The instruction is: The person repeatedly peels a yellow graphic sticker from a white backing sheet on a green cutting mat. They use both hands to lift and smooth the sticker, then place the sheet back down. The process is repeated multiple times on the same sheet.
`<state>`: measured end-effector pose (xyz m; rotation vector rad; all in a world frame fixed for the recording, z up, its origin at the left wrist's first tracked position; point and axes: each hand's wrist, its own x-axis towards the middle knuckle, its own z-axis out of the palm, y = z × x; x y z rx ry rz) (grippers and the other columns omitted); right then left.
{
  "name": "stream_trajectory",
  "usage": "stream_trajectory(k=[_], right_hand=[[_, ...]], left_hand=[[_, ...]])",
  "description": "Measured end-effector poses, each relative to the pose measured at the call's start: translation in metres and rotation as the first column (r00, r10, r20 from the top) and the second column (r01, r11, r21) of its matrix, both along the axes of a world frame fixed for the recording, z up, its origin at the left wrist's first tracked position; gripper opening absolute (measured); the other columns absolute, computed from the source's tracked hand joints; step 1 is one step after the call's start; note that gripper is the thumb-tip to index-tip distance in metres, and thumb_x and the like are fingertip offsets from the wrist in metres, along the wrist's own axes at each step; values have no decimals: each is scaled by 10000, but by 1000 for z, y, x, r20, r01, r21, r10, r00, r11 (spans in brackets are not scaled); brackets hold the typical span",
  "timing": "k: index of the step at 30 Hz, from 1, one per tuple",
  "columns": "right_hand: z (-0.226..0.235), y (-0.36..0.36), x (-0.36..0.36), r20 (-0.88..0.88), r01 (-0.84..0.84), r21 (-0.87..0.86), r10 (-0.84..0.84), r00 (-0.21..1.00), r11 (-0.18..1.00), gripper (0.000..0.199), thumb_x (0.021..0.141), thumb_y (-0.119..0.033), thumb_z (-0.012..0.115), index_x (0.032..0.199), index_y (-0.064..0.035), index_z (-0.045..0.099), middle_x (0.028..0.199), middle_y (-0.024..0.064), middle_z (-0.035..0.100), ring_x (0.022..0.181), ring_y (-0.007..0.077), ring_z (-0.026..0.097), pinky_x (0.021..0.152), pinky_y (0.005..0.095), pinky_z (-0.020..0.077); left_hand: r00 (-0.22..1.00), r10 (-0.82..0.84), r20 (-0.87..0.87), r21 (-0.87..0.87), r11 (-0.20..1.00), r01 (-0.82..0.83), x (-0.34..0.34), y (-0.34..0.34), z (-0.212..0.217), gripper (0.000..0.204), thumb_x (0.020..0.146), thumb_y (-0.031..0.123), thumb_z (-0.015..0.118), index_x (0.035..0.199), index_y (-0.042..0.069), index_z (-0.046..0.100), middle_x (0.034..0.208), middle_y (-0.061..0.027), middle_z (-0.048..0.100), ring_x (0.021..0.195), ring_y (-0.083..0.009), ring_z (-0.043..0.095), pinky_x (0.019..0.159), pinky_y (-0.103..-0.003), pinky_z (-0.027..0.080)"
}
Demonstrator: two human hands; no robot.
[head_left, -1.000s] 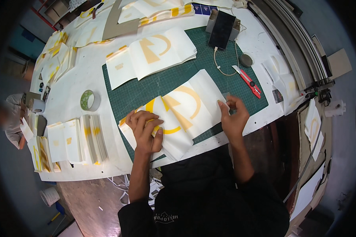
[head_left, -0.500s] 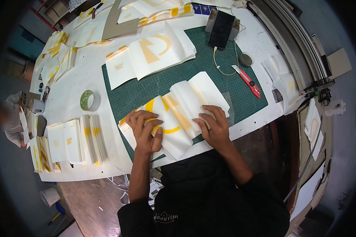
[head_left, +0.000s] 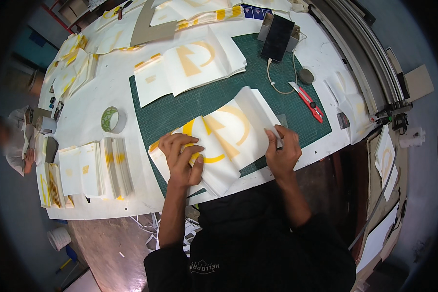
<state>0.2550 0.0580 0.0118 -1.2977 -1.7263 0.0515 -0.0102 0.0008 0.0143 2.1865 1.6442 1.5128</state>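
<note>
Head view. The printed sheet (head_left: 231, 138), white with yellow and pale-orange graphics, lies on the green cutting mat (head_left: 180, 109) at the front of the white counter (head_left: 143, 197), with its near portion extending past the mat's front edge. Its left part is folded over; its right part stands slightly raised.

The left hand (head_left: 182, 158) rests on the folded left part, fingers (head_left: 181, 139) bent and moderately spread, thumb apart, pressing on the paper without a closed grip. The right hand (head_left: 283, 151) is at the sheet's right edge, thumb and fingers brought together in a pinch on that edge.

Behind the sheet, a stack of similar printed sheets (head_left: 190, 68) lies partly on the mat. A red utility knife (head_left: 308, 103) lies on the mat's right side, blade exposed. Near the mat's far right corner, a black-screened smartphone (head_left: 277, 41) leans on a grey box (head_left: 294, 39), cable (head_left: 272, 86) attached. A tape roll (head_left: 122, 120) and a row of folded prints (head_left: 78, 170) occupy the counter's left side.
</note>
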Motion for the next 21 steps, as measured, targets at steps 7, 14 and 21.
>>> stream_trajectory(k=[7,14,21], right_hand=[[14,-9,2,233,-163,-35,167,958,986,141,838,-111,775,960,-53,735,1461,226,530,1414,440,406,1096,612,282],[1,-9,-7,346,-25,-174,84,934,985,156,870,-232,764,885,-79,735,1618,253,343,1521,483,204,1118,748,90],[7,-16,-19,338,46,-217,31,941,975,177,839,-192,788,896,-81,663,1580,233,381,1494,472,272,1113,752,89]], left_hand=[[1000,0,4,-4,1000,0,1,0,0,189,745,220,667,848,69,714,1035,-112,682,1058,-321,569,1059,-547,318],[1000,3,-2,5,1000,-3,1,1,0,189,759,221,669,854,64,713,1038,-113,684,1060,-321,570,1056,-547,318],[1000,-7,-2,4,1000,7,1,0,0,192,762,213,671,876,64,712,1044,-115,686,1060,-322,570,1049,-553,319]])
